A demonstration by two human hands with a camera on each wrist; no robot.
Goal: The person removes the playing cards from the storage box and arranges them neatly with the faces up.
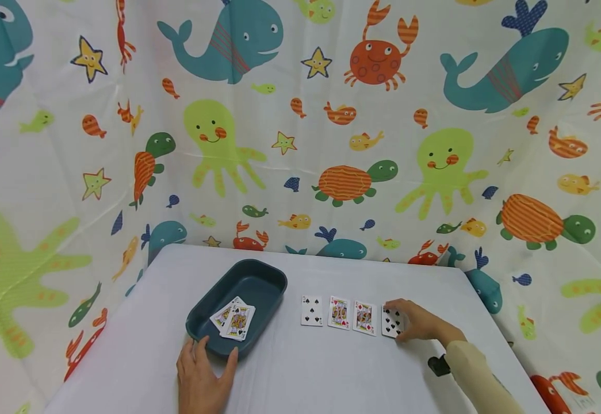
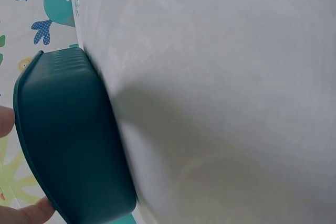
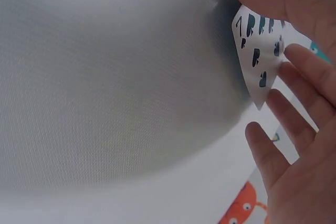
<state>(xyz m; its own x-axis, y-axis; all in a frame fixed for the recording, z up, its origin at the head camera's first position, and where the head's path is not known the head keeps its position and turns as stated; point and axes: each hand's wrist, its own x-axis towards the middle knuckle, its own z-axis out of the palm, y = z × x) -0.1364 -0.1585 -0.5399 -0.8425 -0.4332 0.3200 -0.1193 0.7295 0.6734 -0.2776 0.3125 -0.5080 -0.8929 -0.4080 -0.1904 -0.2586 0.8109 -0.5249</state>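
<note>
In the head view, a dark teal tray (image 1: 266,282) sits on the left of the table, with overlapping face cards (image 1: 240,323) inside. My left hand (image 1: 204,376) is at its near end, fingers spread; fingertips (image 2: 39,211) touch the rim in the left wrist view. A row of three playing cards lies to the right: a spade card (image 1: 312,310) and two red face cards (image 1: 339,312). At the row's right end, my right hand (image 1: 420,322) holds a black spade card (image 1: 390,323) by its far and near edges, thumb on the near one.
The white table (image 1: 321,374) stands against a curtain (image 1: 290,155) printed with sea animals. A small black device (image 1: 439,365) is at my right wrist, beside the light sleeve (image 1: 478,374).
</note>
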